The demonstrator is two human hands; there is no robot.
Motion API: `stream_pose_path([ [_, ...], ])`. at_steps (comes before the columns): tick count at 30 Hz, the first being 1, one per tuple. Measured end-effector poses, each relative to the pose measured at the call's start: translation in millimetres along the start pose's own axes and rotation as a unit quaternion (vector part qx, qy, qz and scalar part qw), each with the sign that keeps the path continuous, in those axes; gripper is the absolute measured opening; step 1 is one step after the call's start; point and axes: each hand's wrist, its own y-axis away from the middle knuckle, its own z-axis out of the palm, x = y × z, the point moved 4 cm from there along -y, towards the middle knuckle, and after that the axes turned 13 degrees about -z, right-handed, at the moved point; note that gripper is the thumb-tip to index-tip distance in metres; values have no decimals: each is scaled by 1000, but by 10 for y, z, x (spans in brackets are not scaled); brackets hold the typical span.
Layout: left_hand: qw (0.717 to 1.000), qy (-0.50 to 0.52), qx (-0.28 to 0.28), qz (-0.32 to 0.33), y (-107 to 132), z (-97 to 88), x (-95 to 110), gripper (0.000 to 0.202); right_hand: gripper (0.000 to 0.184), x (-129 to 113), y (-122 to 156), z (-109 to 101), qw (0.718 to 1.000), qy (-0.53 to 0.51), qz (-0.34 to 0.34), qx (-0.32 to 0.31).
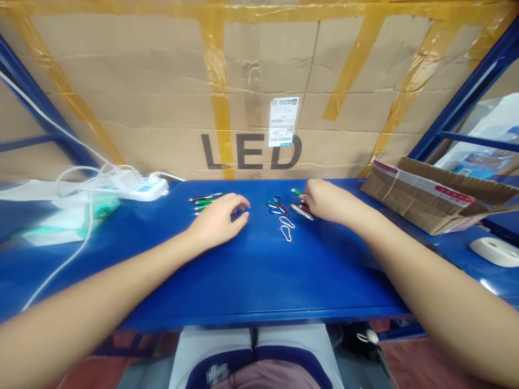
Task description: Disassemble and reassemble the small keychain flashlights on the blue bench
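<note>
My left hand (pixel 217 220) rests on the blue table with its thumb and fingers apart and nothing between them. Beneath and beside it lie several slim pens, among them a black pen (pixel 206 198) and a green pen (pixel 201 207), partly covered by the hand. My right hand (pixel 328 201) is closed at the fingertips around a short green pen-like stick (pixel 297 191), of which only one end shows. Just below those fingers lie a silver stick (pixel 302 212) and darker red ones. Between my hands sit several coloured carabiners (pixel 277 206), with a silver carabiner (pixel 285 233) nearer to me.
A large cardboard box (pixel 162 97) marked LED stands behind the blue table (pixel 259 281). At right are an open carton (pixel 417 189) and a white mouse (pixel 494 252). A power strip (pixel 146 189) with white cables and a tissue pack (pixel 60 227) lie at left.
</note>
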Motion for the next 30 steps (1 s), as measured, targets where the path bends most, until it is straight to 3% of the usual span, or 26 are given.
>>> stream_pose_path([
  [5,997,52,-10,52,63,30,131,42,14,-479,115,-44,964,-168,-196,70],
  [9,990,74,-62,102,107,95,205,37,12,-782,146,31,922,-252,-268,122],
  [12,991,84,-63,83,93,105,185,28,15,-780,90,89,910,-273,-262,169],
  [16,995,82,-58,16,56,78,119,26,19,-535,-31,172,941,-188,-182,214],
  [20,990,116,-76,-41,50,64,83,27,12,-351,-122,304,972,-121,-123,157],
  [30,984,146,-91,-46,66,74,87,25,10,-404,-127,334,973,-142,-164,75],
])
